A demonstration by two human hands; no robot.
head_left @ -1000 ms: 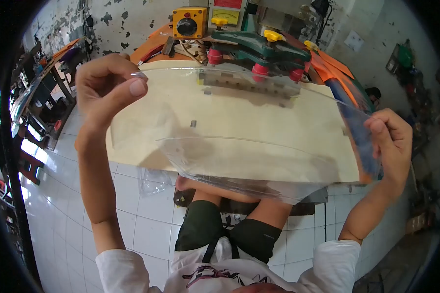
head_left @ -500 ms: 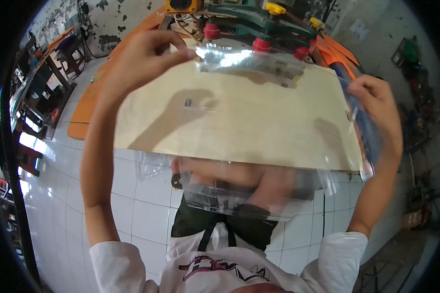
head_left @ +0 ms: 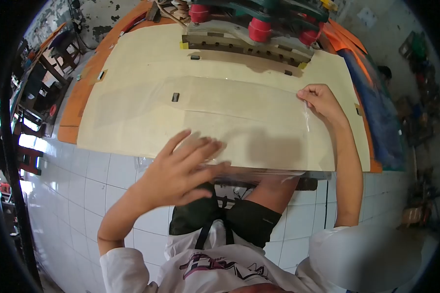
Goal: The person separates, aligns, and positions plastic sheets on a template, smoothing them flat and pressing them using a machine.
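A clear plastic sheet (head_left: 249,100) lies over the cream board (head_left: 122,73) on the table and hangs past its front edge. My right hand (head_left: 320,100) pinches the sheet's upper right corner. Over the front edge of the board, my left hand (head_left: 186,171) has its fingers spread and holds nothing. A small dark block (head_left: 175,97) sits on the board near the sheet's left part. Behind the sheet stands a press bar (head_left: 244,46) with yellow-marked ends.
Green machine arms with red knobs (head_left: 259,30) rise at the back. Orange sheets (head_left: 344,36) and blue plastic (head_left: 376,112) lie on the right. An orange tabletop edge (head_left: 69,132) shows at left. The floor is white tile.
The plastic has come down from in front of the press bar onto the board. My left hand has let go and moved down toward me; my right hand has moved left and grips the corner.
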